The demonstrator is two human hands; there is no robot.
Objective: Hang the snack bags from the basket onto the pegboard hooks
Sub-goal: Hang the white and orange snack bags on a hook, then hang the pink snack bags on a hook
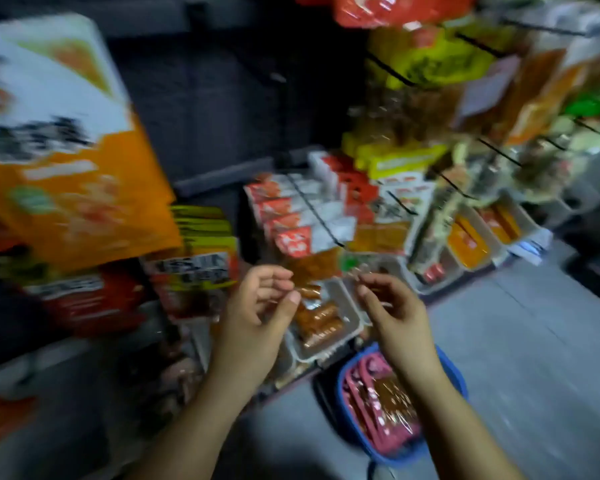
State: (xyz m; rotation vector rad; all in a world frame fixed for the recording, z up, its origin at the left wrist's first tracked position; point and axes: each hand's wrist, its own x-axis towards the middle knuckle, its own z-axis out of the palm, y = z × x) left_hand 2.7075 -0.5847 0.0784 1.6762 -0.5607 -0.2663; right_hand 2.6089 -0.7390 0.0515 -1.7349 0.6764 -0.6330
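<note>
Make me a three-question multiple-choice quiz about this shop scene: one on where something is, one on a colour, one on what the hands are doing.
1. Where is the basket?
A. on a top shelf
B. on the floor, under the right forearm
C. hanging from a hook

2. What colour is the basket's rim?
A. blue
B. yellow
C. white

3. What do the left hand and right hand hold?
A. one big orange box between them
B. nothing that can be made out; fingers loosely curled
C. the basket's handle

Answers: 1 B, it sits low on the grey floor. 2 A, the rim shows blue around the pink snack bags. 3 B, no bag shows in either hand, though the picture is blurred.
</note>
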